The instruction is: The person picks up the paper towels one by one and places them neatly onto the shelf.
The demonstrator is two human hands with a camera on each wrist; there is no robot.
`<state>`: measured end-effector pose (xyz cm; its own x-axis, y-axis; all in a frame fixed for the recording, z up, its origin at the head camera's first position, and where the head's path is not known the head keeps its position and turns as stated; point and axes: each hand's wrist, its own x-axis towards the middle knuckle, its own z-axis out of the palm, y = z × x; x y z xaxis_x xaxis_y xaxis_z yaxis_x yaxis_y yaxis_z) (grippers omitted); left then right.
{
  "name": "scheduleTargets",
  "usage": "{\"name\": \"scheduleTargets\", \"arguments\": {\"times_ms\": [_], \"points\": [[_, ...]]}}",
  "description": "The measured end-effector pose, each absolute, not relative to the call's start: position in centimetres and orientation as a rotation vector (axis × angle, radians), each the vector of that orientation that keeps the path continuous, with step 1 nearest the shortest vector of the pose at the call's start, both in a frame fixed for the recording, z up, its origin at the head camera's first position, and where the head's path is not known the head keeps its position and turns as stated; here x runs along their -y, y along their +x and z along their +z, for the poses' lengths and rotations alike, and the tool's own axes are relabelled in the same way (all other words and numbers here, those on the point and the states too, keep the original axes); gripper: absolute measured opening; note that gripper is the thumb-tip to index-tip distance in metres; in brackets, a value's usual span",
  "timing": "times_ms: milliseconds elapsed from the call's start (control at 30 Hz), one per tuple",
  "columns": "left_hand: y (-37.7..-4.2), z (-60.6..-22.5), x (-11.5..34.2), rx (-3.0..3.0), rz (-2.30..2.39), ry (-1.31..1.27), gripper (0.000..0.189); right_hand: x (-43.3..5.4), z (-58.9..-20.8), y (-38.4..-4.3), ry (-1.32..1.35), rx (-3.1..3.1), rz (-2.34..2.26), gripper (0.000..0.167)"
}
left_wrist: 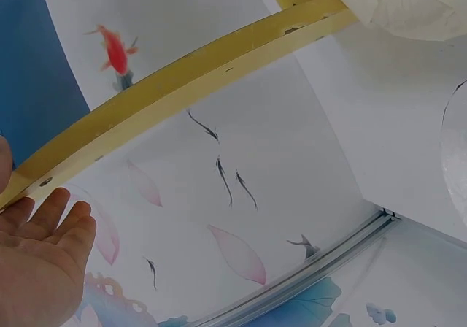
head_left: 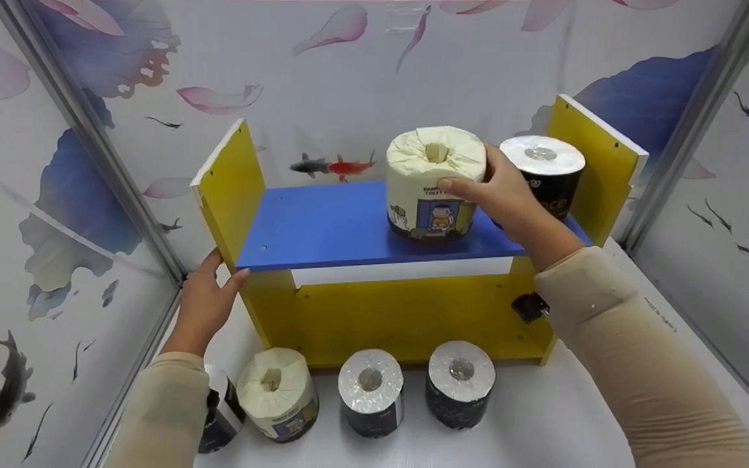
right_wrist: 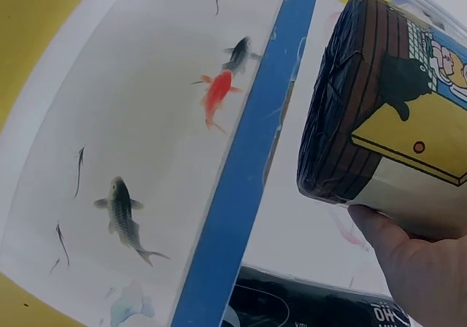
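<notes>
My right hand grips a cream-wrapped toilet roll with a cartoon print, thumb on the near side. The roll is upright over the blue shelf board; in the right wrist view its dark base shows beyond the board's blue edge. Just right of it, a black-and-white toilet roll stands on the board, partly behind my right hand. My left hand holds the edge of the shelf's yellow left side panel, thumb in front. The left wrist view shows its fingers along that panel.
In front of the shelf stand another cream toilet roll and two black-and-white rolls, one central and one further right. A dark roll is partly hidden by my left sleeve. Patterned walls enclose the back and sides.
</notes>
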<state>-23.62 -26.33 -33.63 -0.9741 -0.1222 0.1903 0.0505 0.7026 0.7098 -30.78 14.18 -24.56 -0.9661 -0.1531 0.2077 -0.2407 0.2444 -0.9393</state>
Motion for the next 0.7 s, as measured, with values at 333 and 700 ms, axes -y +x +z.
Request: {"name": "scheduleTargets", "arguments": {"times_ms": [333, 700], "points": [[-23.8, -33.8, 26.4, 2.69, -1.117, 0.066, 0.064, -13.9, -24.5, -31.5, 0.284, 2.481, 1.802, 0.094], [-23.7, -33.7, 26.5, 2.686, -1.093, 0.033, 0.061, -14.2, -24.8, -32.6, 0.304, 2.46, 1.798, 0.092]]}}
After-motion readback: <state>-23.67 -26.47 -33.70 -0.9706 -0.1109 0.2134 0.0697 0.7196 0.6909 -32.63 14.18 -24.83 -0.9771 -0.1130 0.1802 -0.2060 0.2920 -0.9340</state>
